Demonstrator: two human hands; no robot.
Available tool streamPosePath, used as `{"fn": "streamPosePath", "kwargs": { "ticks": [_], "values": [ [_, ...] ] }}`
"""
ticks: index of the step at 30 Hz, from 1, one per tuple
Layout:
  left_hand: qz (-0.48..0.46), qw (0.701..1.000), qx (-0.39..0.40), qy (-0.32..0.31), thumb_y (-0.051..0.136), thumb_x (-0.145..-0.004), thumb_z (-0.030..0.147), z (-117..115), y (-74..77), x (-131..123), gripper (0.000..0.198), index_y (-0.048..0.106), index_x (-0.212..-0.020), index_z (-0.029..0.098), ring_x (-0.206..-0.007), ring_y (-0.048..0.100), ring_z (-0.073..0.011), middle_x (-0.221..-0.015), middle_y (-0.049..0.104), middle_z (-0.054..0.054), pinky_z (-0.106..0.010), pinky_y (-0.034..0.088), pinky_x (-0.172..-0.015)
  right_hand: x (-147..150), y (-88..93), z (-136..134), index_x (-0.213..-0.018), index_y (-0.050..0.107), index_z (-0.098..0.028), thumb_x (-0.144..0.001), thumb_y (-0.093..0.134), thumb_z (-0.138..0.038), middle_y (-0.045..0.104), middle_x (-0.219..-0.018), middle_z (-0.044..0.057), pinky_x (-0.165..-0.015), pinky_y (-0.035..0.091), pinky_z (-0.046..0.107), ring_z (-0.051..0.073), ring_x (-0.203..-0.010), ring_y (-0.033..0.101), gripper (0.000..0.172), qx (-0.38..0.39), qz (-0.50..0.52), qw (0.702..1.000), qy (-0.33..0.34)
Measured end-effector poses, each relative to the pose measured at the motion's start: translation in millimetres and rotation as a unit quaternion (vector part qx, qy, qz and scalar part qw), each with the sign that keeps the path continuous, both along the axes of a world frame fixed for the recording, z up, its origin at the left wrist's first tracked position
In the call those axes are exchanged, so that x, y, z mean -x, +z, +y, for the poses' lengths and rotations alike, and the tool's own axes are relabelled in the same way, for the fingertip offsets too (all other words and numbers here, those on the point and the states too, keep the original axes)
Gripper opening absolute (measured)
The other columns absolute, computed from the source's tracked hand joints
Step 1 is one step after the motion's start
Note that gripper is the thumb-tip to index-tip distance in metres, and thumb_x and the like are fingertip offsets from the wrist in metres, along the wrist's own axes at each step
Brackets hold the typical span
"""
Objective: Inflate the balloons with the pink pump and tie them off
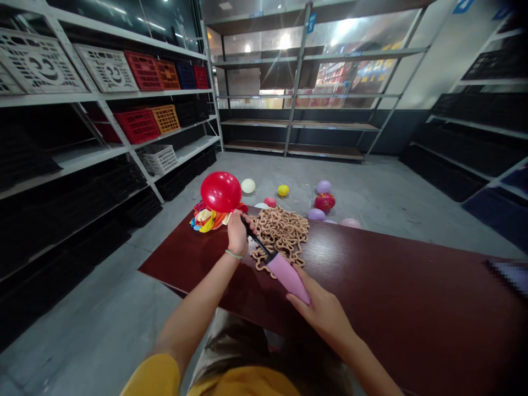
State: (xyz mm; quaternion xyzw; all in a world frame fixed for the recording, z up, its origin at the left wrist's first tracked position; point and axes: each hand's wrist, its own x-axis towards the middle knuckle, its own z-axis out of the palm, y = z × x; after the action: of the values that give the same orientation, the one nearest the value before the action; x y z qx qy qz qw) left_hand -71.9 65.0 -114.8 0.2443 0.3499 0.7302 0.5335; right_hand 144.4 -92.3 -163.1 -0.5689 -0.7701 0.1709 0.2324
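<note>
My left hand (238,233) is closed around the black nozzle end of a balloon pump, right by the neck of an inflated red balloon (221,191). The pump's pink barrel (289,278) lies in my right hand (324,308), whose fingers wrap around it from the right. A black rod joins the two ends, slanting over a heap of tan cord (282,231) on the dark red table (371,297). Beneath the red balloon is a pile of uninflated colourful balloons (205,216). Where the balloon's neck meets the nozzle is hidden by my left fingers.
On the grey floor beyond the table lie several inflated balloons, among them a yellow one (282,190) and a patterned red one (325,202). Shelves with plastic crates (137,125) stand at left. A rack (295,82) stands at the back. A blurred dark object (511,275) is at the right.
</note>
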Motion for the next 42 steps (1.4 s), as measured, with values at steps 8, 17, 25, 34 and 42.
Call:
{"fn": "streamPosePath", "kwargs": {
  "ticks": [8, 17, 25, 34, 42],
  "values": [
    [-0.038, 0.999, -0.011, 0.028, 0.048, -0.093, 0.03, 17, 18.1, 16, 0.018, 0.043, -0.078, 0.022, -0.04, 0.043, -0.0087, -0.057, 0.044, 0.006, -0.02, 0.034, -0.038, -30, -2.9, -15, -0.147, 0.045, -0.026, -0.093, 0.056, -0.042, 0.063, -0.138, 0.008, -0.095, 0.057, 0.039, 0.027, -0.118, 0.066, 0.058, -0.025, -0.022, 0.999, -0.018],
    [-0.024, 0.999, -0.035, -0.029, 0.054, -0.093, 0.043, -29, -1.6, -37, 0.029, 0.044, -0.077, 0.021, -0.044, 0.045, -0.0078, -0.061, 0.047, 0.005, -0.019, 0.038, -0.041, 17, 14.4, 17, -0.146, 0.047, -0.026, -0.093, 0.055, -0.044, 0.062, -0.139, 0.006, -0.095, 0.055, 0.043, 0.03, -0.12, 0.064, 0.056, 0.033, 0.047, 0.997, -0.056],
    [0.011, 1.0, 0.002, -0.021, 0.048, -0.094, 0.036, -6, -5.7, -30, 0.023, 0.043, -0.077, 0.022, -0.037, 0.041, -0.0084, -0.056, 0.044, 0.007, -0.019, 0.033, -0.036, -5, -1.1, -5, -0.149, 0.043, -0.022, -0.095, 0.053, -0.042, 0.056, -0.145, 0.01, -0.102, 0.051, 0.043, 0.028, -0.126, 0.06, 0.058, 0.035, 0.049, 0.998, -0.021],
    [-0.051, 0.999, 0.001, 0.003, 0.052, -0.09, 0.034, 14, 13.3, -15, 0.019, 0.042, -0.079, 0.022, -0.038, 0.039, -0.0069, -0.058, 0.042, 0.008, -0.019, 0.031, -0.037, -38, -1.7, -28, -0.145, 0.048, -0.023, -0.094, 0.054, -0.044, 0.06, -0.141, 0.009, -0.099, 0.053, 0.04, 0.028, -0.122, 0.064, 0.055, 0.022, 0.004, 0.999, -0.046],
    [-0.024, 0.997, 0.03, -0.067, 0.055, -0.091, 0.043, -31, -19.3, -59, 0.029, 0.042, -0.078, 0.021, -0.04, 0.043, -0.0079, -0.057, 0.046, 0.007, -0.019, 0.036, -0.039, 3, 7.3, 3, -0.143, 0.05, -0.022, -0.095, 0.05, -0.043, 0.064, -0.136, 0.01, -0.09, 0.057, 0.043, 0.032, -0.115, 0.068, 0.053, 0.039, 0.018, 0.997, -0.06]
  ]
}}
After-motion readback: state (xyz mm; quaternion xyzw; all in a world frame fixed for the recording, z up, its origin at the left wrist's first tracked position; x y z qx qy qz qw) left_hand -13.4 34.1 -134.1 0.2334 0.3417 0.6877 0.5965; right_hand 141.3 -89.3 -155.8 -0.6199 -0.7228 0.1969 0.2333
